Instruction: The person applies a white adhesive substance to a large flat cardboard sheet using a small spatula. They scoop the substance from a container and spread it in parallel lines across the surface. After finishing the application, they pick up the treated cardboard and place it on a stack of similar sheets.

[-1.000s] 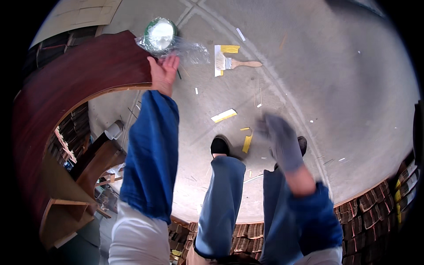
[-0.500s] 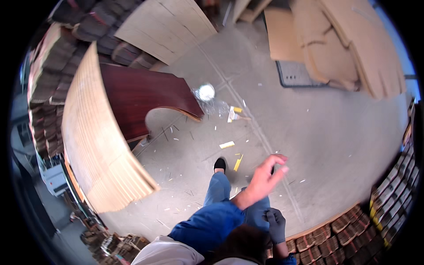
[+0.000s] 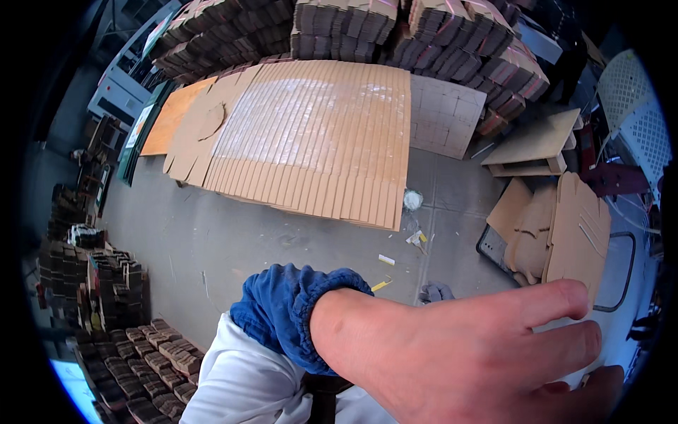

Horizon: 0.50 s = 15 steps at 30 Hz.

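Observation:
My left hand (image 3: 452, 346), bare below a blue elastic cuff (image 3: 296, 311), reaches close across the lower right of the view. Its fingers are bent and apart, with nothing plainly held; the palm side is hidden. Just beyond it, a small part of my grey-gloved right hand (image 3: 436, 291) shows; the rest is covered by the left hand, so its fingers cannot be read. Neither hand is seen touching the cardboard. Ahead, a wide layer of corrugated cardboard strips (image 3: 311, 134) lies on a low stack, partly under shiny clear film.
Bundled cardboard stacks (image 3: 346, 28) line the back; more bundles (image 3: 152, 360) stand at lower left. On the right, a wooden pallet (image 3: 533, 145) and a cart with folded cardboard (image 3: 575, 226). A clear film roll (image 3: 413, 199) and yellow scraps (image 3: 381, 285) lie on the floor.
The view has swung left and up, bringing the whole cardboard stack into sight. My left hand has risen much closer to the camera, and the gloved right hand is now mostly hidden behind it.

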Each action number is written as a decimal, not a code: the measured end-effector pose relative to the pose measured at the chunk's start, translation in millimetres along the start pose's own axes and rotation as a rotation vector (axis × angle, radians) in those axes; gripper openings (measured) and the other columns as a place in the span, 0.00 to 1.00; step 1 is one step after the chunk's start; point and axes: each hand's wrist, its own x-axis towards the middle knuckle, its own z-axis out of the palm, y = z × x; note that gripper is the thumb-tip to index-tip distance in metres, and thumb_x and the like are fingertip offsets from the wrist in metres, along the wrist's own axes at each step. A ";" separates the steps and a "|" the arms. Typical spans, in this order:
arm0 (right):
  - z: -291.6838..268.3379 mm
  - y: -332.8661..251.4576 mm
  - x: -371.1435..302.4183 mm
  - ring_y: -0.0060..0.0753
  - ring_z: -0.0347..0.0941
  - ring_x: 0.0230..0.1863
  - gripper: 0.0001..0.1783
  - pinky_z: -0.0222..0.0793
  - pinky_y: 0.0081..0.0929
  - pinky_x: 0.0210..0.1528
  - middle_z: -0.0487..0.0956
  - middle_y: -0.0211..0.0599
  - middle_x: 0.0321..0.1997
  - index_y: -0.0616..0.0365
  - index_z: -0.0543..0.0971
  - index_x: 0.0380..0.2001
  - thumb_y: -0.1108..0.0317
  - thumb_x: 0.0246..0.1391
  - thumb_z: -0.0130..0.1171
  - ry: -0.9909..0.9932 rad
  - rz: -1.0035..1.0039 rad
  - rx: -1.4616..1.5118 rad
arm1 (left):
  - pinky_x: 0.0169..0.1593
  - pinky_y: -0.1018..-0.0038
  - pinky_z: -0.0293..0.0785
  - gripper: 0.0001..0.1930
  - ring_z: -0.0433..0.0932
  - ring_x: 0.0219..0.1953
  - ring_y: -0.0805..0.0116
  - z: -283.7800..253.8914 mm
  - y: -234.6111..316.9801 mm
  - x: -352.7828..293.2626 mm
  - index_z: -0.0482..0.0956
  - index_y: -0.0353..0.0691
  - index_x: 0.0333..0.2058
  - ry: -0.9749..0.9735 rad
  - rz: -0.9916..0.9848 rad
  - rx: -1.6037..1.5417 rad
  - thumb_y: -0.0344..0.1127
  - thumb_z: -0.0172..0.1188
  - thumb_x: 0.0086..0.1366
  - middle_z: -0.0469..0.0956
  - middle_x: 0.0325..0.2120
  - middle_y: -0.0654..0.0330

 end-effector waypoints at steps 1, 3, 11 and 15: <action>12.9 1.2 -0.8 0.26 0.79 0.38 0.15 0.76 0.28 0.38 0.81 0.36 0.40 0.60 0.76 0.49 0.63 0.64 0.54 -0.002 -0.016 -0.057 | 0.47 0.62 0.74 0.12 0.76 0.40 0.60 -25.1 10.0 -3.3 0.74 0.43 0.34 0.028 0.012 0.044 0.29 0.63 0.49 0.75 0.40 0.57; 40.6 -7.3 -5.2 0.27 0.79 0.38 0.14 0.76 0.28 0.38 0.80 0.36 0.41 0.61 0.76 0.49 0.64 0.64 0.54 -0.057 -0.052 -0.117 | 0.47 0.62 0.74 0.12 0.76 0.40 0.60 -77.8 30.4 -13.4 0.74 0.43 0.34 0.067 0.028 0.138 0.29 0.63 0.49 0.75 0.40 0.57; 271.8 -119.4 -90.4 0.28 0.79 0.40 0.17 0.76 0.26 0.45 0.80 0.39 0.41 0.66 0.76 0.49 0.64 0.64 0.54 -0.374 -0.253 -0.304 | 0.47 0.62 0.74 0.12 0.76 0.39 0.62 -315.9 117.7 -85.0 0.73 0.43 0.34 0.149 0.024 0.531 0.29 0.63 0.49 0.75 0.39 0.58; 402.7 -134.1 -103.4 0.26 0.79 0.39 0.16 0.75 0.24 0.44 0.80 0.38 0.39 0.66 0.77 0.47 0.64 0.63 0.55 -0.525 -0.232 -0.348 | 0.47 0.61 0.75 0.12 0.76 0.38 0.62 -406.6 151.0 -126.7 0.73 0.44 0.34 0.185 -0.008 0.702 0.29 0.63 0.49 0.75 0.39 0.59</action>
